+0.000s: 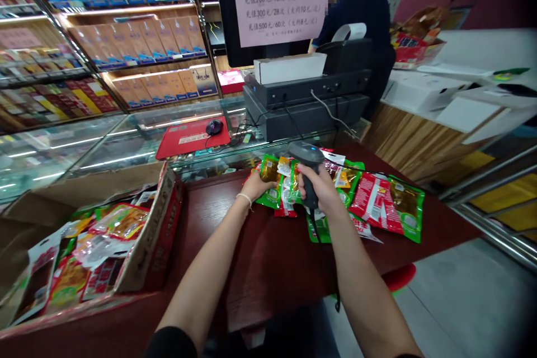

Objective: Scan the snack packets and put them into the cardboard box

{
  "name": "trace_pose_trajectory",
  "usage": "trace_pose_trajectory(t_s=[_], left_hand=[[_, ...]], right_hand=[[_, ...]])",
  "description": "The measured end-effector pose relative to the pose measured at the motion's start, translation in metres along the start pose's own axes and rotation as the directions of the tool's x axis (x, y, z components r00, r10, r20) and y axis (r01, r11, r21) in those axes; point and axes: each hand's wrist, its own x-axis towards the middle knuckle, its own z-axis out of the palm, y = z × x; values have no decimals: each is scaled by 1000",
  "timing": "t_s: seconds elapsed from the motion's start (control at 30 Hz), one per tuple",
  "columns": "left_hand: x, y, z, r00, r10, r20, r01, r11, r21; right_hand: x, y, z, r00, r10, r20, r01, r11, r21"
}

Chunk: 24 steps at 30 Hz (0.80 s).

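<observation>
My right hand [321,189] is wrapped round the grip of a dark barcode scanner [305,158], its head pointing away from me over a heap of snack packets [380,201] on the dark red counter [260,257]. My left hand [255,183] is closed on a green snack packet [271,182] at the left end of the heap. A thin bracelet sits on my left wrist. The scanner's cable hangs down past the counter edge.
An open cardboard box [146,246] full of snack packets stands at the left. Behind the heap are a glass display case [126,140], a red mouse pad with a mouse [213,127], a till with a receipt printer [306,95], and a person in dark clothes [361,11].
</observation>
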Motion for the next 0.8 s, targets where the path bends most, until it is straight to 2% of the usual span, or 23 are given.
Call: trace_pose_trajectory(t_s=[0.07, 0.17, 0.3, 0.4, 0.5, 0.63, 0.8], left_hand=[[-19, -5, -13, 1000, -18, 5, 19, 981, -192], [-54, -9, -37, 996, -82, -30, 58, 878, -474], [-100, -18, -70, 992, -122, -19, 75, 717, -693], [-124, -33, -85, 982, -183, -40, 90, 647, -757], [-134, -46, -91, 981, -168, -95, 33, 632, -775], [-131, -52, -95, 972, -105, -211, -97, 640, -762], [-122, -61, -97, 910, -109, -401, -221, 690, -689]], right_hand=[[-3, 1, 3, 1000, 9, 15, -9, 1000, -12], [-7, 2, 11, 999, 31, 36, -31, 999, -13], [-14, 6, 26, 994, 57, 88, -56, 998, -10], [-19, 12, 39, 985, 79, 153, -74, 997, -36], [-24, 23, 52, 972, 82, 220, -69, 995, -69], [-28, 40, 64, 956, 97, 278, -69, 992, -109], [-35, 47, 70, 938, 151, 313, -91, 976, -199]])
